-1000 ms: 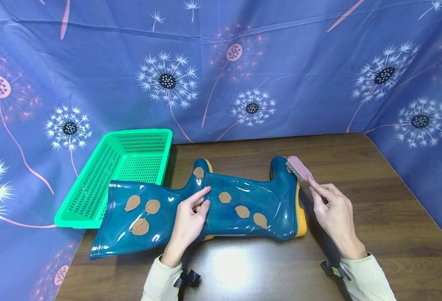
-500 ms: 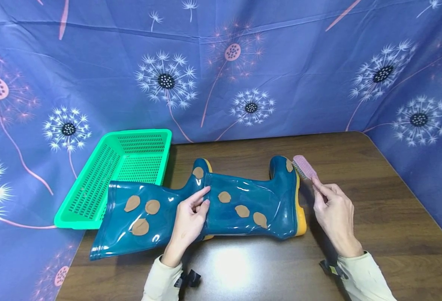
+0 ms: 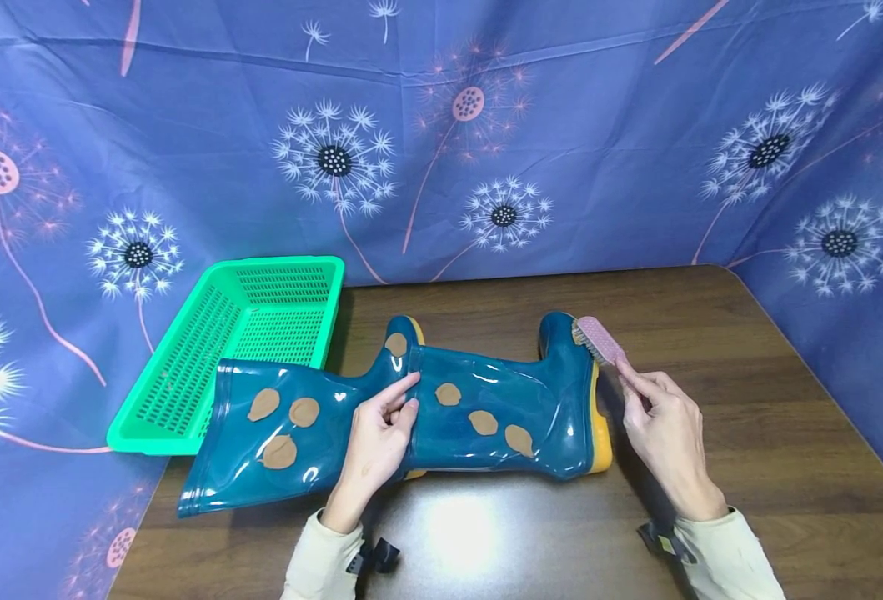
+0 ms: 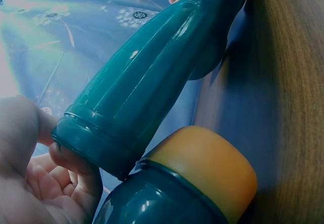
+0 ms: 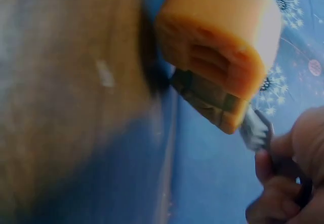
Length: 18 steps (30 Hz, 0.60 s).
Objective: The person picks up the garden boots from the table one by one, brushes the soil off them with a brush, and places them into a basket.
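Note:
Two teal rubber boots with yellow soles lie on their sides, end to end. At the open top of the right boot (image 3: 501,390), my left hand (image 3: 377,442) holds the rim, its index finger and thumb meeting the edge; the left wrist view shows fingers curled at that rim (image 4: 96,138). The left boot (image 3: 336,437) lies partly under this hand. My right hand (image 3: 666,433) grips a pink brush (image 3: 600,338) by its handle end, bristles against the right boot's toe, over a brown patch there. Brown patches (image 3: 484,422) dot both boots.
A green plastic basket (image 3: 328,333) stands at the back left, with the left boot's shaft overlapping its front corner. The wooden table (image 3: 756,400) extends right of the boots. A blue dandelion-print cloth (image 3: 599,125) hangs behind and at the sides.
The brush slid off the toe to the right, showing the brown patch, then came back left onto it. The left hand and both boots stayed put.

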Each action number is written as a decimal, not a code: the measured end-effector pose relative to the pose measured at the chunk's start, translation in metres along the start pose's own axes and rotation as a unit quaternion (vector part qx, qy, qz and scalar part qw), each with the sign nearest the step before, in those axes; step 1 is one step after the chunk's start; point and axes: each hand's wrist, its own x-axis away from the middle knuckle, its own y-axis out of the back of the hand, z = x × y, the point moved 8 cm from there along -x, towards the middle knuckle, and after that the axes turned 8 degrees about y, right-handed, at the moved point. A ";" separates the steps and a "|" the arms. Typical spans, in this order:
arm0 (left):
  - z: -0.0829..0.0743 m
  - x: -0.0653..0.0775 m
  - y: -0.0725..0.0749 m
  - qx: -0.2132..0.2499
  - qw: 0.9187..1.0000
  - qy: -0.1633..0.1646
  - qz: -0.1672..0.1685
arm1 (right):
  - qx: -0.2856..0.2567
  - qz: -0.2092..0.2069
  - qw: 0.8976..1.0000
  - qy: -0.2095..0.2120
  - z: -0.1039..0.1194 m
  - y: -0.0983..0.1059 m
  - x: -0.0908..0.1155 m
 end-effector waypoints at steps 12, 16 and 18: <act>0.000 0.000 -0.001 0.000 1.000 -0.001 0.004 | 0.010 -0.007 1.000 0.018 0.004 0.003 0.001; -0.001 0.000 0.000 0.004 1.000 -0.002 0.003 | -0.003 -0.014 1.000 0.015 0.001 0.003 0.000; 0.000 0.000 0.000 0.003 1.000 -0.002 0.002 | -0.009 -0.010 1.000 0.018 0.000 0.003 -0.001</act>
